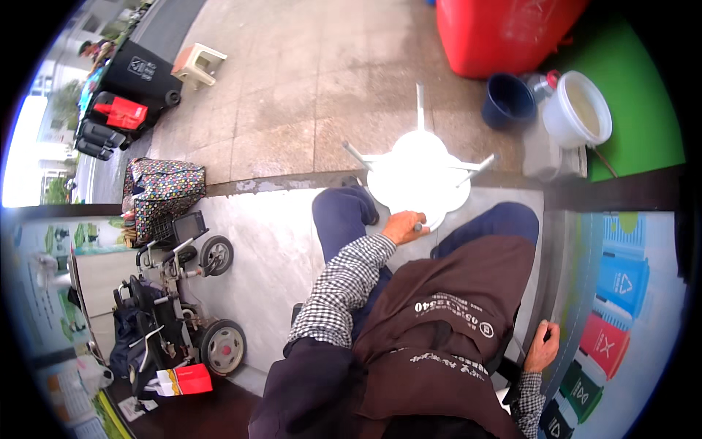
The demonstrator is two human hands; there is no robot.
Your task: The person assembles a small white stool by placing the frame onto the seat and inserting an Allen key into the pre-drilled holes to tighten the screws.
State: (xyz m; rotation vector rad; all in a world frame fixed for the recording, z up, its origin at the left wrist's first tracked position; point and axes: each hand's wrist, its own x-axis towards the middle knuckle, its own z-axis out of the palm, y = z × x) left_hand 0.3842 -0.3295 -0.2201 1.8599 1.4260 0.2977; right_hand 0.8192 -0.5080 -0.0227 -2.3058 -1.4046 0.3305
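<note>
A round white stool (417, 172) lies upside down in front of my knees, its pale legs sticking up and outward. My left hand (404, 227) is closed around the end of the nearest leg, close to the stool's rim. Low on the right, away from the stool, my right hand (542, 347) hangs beside my body near the poster-covered wall. Its fingers curl loosely, with the thumb held apart, and I see nothing in them. A brown apron (446, 293) covers my lap between the two hands.
A wheeled walker (175, 278) with a dotted bag (167, 186) stands at left. Farther off are a small plastic stool (197, 64) and dark wheeled bins (139, 80). A red bin (504, 33), dark blue bucket (509, 102) and white bucket (574, 117) stand at far right.
</note>
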